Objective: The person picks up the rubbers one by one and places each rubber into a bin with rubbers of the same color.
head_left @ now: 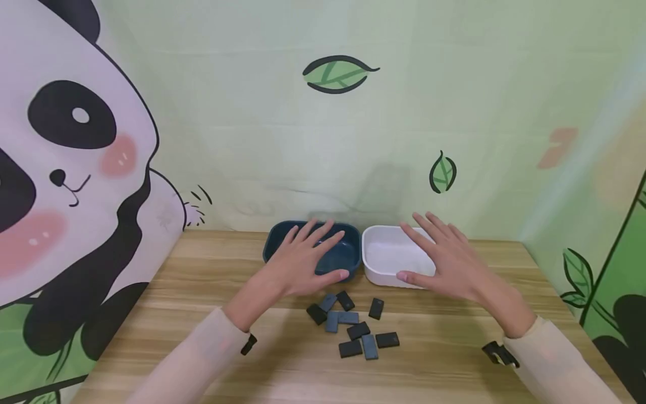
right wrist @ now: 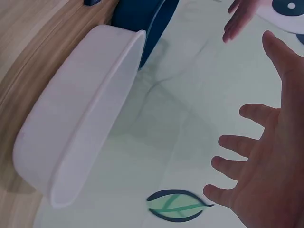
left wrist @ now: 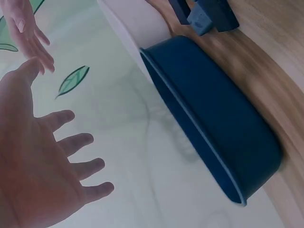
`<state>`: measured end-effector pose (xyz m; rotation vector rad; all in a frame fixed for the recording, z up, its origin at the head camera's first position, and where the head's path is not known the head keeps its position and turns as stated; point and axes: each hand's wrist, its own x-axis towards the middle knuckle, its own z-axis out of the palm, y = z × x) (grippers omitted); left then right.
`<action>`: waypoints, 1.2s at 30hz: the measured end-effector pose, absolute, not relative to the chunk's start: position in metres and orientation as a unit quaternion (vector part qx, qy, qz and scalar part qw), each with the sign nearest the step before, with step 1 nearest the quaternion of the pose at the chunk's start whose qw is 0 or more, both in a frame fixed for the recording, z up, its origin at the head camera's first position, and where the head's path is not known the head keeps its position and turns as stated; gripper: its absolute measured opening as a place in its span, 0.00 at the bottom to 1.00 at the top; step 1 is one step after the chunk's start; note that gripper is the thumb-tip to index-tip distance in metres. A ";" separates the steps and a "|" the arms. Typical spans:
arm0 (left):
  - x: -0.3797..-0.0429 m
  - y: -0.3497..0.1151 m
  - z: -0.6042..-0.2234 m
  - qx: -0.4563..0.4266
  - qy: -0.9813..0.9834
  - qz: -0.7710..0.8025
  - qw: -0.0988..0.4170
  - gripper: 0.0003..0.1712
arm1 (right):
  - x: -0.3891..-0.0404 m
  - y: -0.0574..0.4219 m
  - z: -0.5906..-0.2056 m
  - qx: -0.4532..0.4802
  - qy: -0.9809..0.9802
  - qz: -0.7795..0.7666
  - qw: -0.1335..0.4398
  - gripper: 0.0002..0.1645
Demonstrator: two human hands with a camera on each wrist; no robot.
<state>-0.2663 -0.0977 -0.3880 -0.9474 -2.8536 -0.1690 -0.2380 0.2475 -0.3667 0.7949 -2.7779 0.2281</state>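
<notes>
My left hand [head_left: 301, 262] hovers with spread fingers in front of the dark blue bin [head_left: 353, 255], covering part of it in the head view. Likewise spread, my right hand [head_left: 451, 261] is held up by the white bin [head_left: 375, 275] and hides its right side. Neither hand holds anything; in the wrist views both are apart from the bins. On the table below lie several small flat rectangular blocks, some black, like this black block [head_left: 387, 340], others blue-grey, like this blue-grey block [head_left: 370, 347]. A few of them touch or overlap.
The two bins stand side by side at the back of the wooden table [head_left: 202, 292], close to a fabric backdrop [head_left: 242, 140] printed with leaves and a panda [head_left: 136, 219]. Dark straps show at both sleeve cuffs, such as the right strap [head_left: 499, 354].
</notes>
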 end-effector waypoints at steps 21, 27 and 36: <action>-0.295 -0.188 -0.453 -0.115 -0.892 -0.431 0.068 0.47 | -0.238 0.175 -0.440 0.383 -0.879 0.279 0.043 0.33; -0.308 -0.191 -0.478 -0.038 -0.832 -0.553 0.031 0.43 | -0.256 0.158 -0.466 0.389 -0.885 0.256 0.003 0.26; -0.319 -0.192 -0.501 0.040 -0.745 -0.666 -0.027 0.33 | -0.270 0.148 -0.494 0.401 -0.894 0.197 0.004 0.22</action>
